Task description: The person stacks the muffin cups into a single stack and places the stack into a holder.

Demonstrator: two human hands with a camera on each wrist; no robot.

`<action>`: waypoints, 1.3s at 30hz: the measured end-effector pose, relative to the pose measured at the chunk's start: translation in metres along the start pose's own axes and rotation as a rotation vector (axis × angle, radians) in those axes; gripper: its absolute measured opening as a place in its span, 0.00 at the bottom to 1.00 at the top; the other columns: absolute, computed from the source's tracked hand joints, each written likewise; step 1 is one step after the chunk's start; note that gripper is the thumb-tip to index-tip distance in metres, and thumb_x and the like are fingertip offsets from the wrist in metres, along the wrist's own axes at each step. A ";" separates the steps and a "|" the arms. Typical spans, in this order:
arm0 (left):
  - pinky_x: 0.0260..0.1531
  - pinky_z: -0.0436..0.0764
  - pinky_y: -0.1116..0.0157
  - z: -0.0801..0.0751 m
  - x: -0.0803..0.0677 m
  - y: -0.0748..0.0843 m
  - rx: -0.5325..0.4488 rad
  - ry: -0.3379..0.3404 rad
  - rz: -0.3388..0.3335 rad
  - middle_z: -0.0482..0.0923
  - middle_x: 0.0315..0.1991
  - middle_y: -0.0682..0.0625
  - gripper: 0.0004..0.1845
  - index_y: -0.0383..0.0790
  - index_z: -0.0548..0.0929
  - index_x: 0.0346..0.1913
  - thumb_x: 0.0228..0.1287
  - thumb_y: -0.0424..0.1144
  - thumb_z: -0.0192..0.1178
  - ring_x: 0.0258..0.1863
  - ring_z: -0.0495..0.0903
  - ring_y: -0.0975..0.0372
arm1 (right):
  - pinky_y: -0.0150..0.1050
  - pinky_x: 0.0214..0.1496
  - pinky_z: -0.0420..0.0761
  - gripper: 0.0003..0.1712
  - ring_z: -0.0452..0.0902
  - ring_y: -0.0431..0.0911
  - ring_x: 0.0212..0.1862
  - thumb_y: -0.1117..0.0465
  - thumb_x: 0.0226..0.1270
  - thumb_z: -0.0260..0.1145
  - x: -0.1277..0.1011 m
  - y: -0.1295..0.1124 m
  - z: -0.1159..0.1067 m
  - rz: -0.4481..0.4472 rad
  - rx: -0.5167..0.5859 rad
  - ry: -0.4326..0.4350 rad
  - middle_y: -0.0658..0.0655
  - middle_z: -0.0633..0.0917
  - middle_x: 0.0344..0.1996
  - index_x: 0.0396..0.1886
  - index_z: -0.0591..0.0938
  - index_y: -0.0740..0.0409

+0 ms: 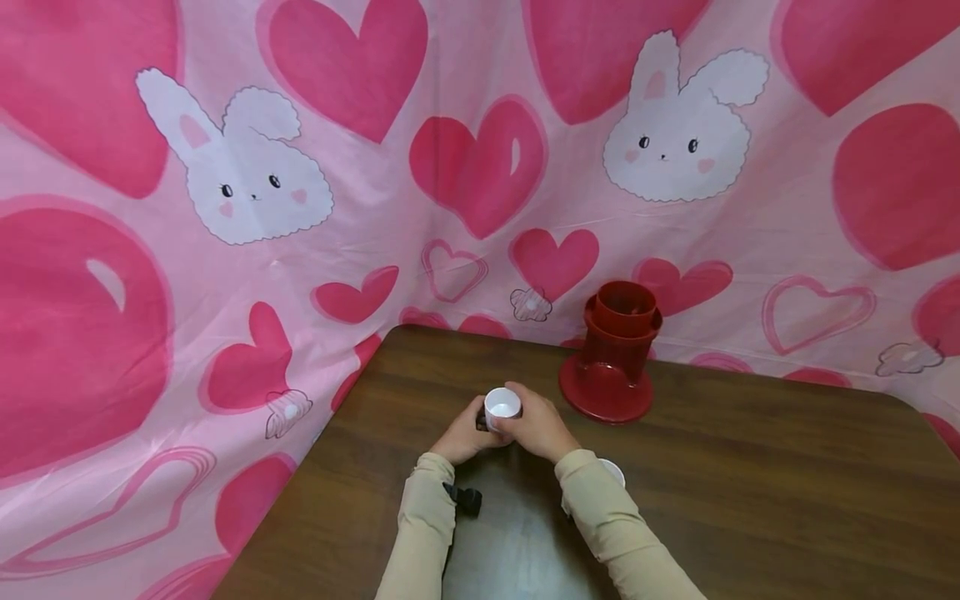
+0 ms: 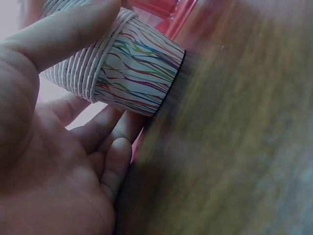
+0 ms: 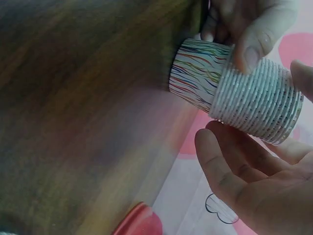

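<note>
Your left hand [image 1: 463, 437] and right hand [image 1: 537, 427] meet on a stack of paper cups [image 1: 502, 407] standing on the brown table [image 1: 750, 500], base down, mouth up.

Stack: many cups nested one inside another, the rolled rims packed tight [image 3: 257, 100], with streaky coloured lines on the outermost cup's wall [image 2: 139, 73]. From the head view the top cup's inside is white; I cannot tell if anything lies in it.

Left hand: thumb [image 2: 63, 29] pressed across the rims, the other fingers [image 2: 105, 147] curled loosely under the stack's side. It grips the stack.

Right hand: in the right wrist view your fingers [image 3: 230, 171] lie fairly straight beneath the rims, just beside them, and a fingertip shows at the far edge of the rims. The head view shows this hand wrapped about the stack's right side. How firm the grip is, I cannot tell.

Beyond your right hand, near but apart: a dark red holder [image 1: 617, 354], a tube on a round foot, with a red cup seated in its open top.

Just behind your right wrist, half hidden by the sleeve: a white round rim [image 1: 613, 471].

Pink cloth with hearts and rabbits [image 1: 255, 179] hangs behind the table.
</note>
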State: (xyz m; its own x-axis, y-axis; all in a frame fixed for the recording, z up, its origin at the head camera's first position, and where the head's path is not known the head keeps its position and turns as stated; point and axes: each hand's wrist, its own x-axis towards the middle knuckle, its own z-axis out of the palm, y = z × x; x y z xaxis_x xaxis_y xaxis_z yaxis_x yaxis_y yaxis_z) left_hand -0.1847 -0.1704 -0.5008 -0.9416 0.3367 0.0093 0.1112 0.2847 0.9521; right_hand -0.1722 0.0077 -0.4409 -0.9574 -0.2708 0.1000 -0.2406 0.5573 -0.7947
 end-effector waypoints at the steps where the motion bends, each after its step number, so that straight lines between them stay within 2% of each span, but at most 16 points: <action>1: 0.63 0.68 0.46 0.000 0.000 0.000 0.002 -0.001 0.001 0.70 0.63 0.41 0.35 0.34 0.68 0.67 0.60 0.36 0.73 0.61 0.69 0.49 | 0.58 0.62 0.73 0.39 0.77 0.59 0.58 0.58 0.60 0.77 -0.001 0.001 0.000 0.003 0.002 -0.004 0.66 0.80 0.59 0.68 0.73 0.66; 10: 0.57 0.73 0.48 0.000 0.000 -0.001 0.023 -0.011 -0.001 0.72 0.60 0.40 0.37 0.33 0.66 0.68 0.60 0.38 0.74 0.57 0.73 0.49 | 0.57 0.59 0.75 0.38 0.79 0.59 0.56 0.59 0.60 0.76 -0.011 0.012 -0.010 0.016 -0.043 0.008 0.65 0.81 0.57 0.68 0.73 0.65; 16: 0.56 0.74 0.46 0.001 -0.001 0.000 0.045 0.002 -0.019 0.73 0.59 0.41 0.38 0.35 0.66 0.68 0.59 0.38 0.74 0.57 0.74 0.49 | 0.58 0.57 0.77 0.30 0.78 0.59 0.56 0.58 0.65 0.73 -0.030 0.023 -0.036 0.047 -0.058 0.061 0.64 0.82 0.56 0.65 0.78 0.62; 20: 0.57 0.73 0.45 0.002 -0.001 0.001 0.048 0.012 -0.034 0.73 0.60 0.40 0.39 0.35 0.66 0.69 0.59 0.39 0.75 0.58 0.73 0.48 | 0.59 0.60 0.74 0.28 0.76 0.60 0.58 0.58 0.66 0.72 -0.050 0.036 -0.057 0.025 -0.134 0.072 0.64 0.82 0.57 0.63 0.79 0.62; 25: 0.57 0.73 0.45 0.002 -0.001 0.000 0.047 0.014 -0.044 0.73 0.60 0.41 0.39 0.36 0.66 0.69 0.58 0.39 0.75 0.58 0.73 0.47 | 0.65 0.61 0.70 0.34 0.69 0.64 0.63 0.51 0.65 0.72 -0.079 0.052 -0.078 0.042 -0.266 0.049 0.65 0.78 0.61 0.67 0.77 0.61; 30: 0.57 0.73 0.45 0.000 -0.003 -0.001 0.051 0.015 -0.036 0.73 0.60 0.41 0.39 0.36 0.66 0.69 0.58 0.39 0.75 0.58 0.73 0.48 | 0.66 0.61 0.69 0.45 0.67 0.67 0.65 0.42 0.60 0.75 -0.099 0.068 -0.088 0.067 -0.255 0.009 0.67 0.75 0.63 0.69 0.73 0.64; 31: 0.56 0.73 0.45 0.000 -0.005 0.004 0.049 0.016 -0.033 0.73 0.60 0.40 0.39 0.35 0.66 0.69 0.59 0.38 0.75 0.57 0.73 0.47 | 0.66 0.61 0.69 0.47 0.67 0.67 0.64 0.41 0.58 0.76 -0.102 0.072 -0.089 0.069 -0.253 0.002 0.68 0.76 0.63 0.69 0.73 0.65; 37: 0.58 0.72 0.44 0.002 -0.004 0.005 0.044 0.016 -0.042 0.73 0.61 0.40 0.40 0.36 0.65 0.69 0.59 0.39 0.75 0.59 0.72 0.47 | 0.64 0.62 0.69 0.52 0.72 0.66 0.62 0.41 0.49 0.81 -0.114 0.087 -0.088 0.096 -0.238 -0.034 0.67 0.78 0.60 0.67 0.73 0.67; 39: 0.58 0.71 0.44 0.003 -0.002 0.000 0.049 0.015 -0.041 0.72 0.61 0.41 0.40 0.37 0.65 0.70 0.58 0.40 0.75 0.59 0.72 0.47 | 0.64 0.61 0.69 0.52 0.71 0.66 0.62 0.41 0.48 0.81 -0.115 0.089 -0.087 0.107 -0.235 -0.041 0.67 0.78 0.60 0.67 0.73 0.67</action>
State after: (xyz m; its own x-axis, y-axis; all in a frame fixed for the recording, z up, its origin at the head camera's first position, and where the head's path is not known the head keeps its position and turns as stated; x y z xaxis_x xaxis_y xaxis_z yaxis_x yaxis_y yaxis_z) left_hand -0.1821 -0.1686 -0.5017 -0.9501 0.3109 -0.0246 0.0876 0.3418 0.9357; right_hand -0.0974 0.1562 -0.4708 -0.9734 -0.2289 -0.0053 -0.1730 0.7505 -0.6378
